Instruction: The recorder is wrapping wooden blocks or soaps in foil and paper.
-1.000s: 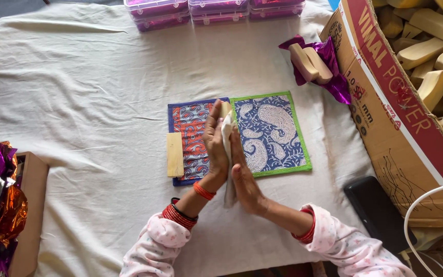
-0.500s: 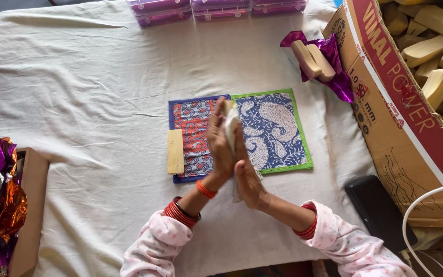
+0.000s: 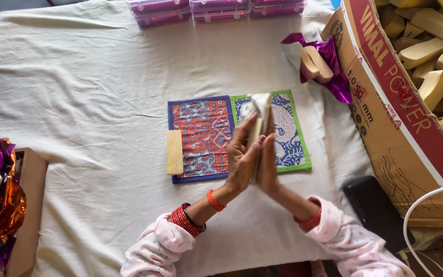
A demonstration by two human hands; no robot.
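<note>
Centrally, a pale wooden piece (image 3: 256, 134) partly wrapped in white paper (image 3: 259, 102) is held upright between both palms above the table; only its narrow edge is seen, and its exact shape cannot be told. The left hand (image 3: 242, 160) is pressed flat against one side, fingers extended, and the right hand (image 3: 268, 166) is pressed against the other, so the piece is clamped between them.

A white cloth (image 3: 88, 87) is spread over the whole table. At the right, a large cardboard box (image 3: 390, 128) filled with wooden blocks (image 3: 426, 51) is set. Under the hands, two patterned mats are laid side by side and touching: a blue-bordered one (image 3: 201, 136) and a green-bordered one (image 3: 290, 138), the latter partly hidden by the hands. Purple foil (image 3: 334, 72) holding two wooden pieces lies near the box. A flat wooden strip (image 3: 174, 152) rests on the blue-bordered mat's left edge.
</note>
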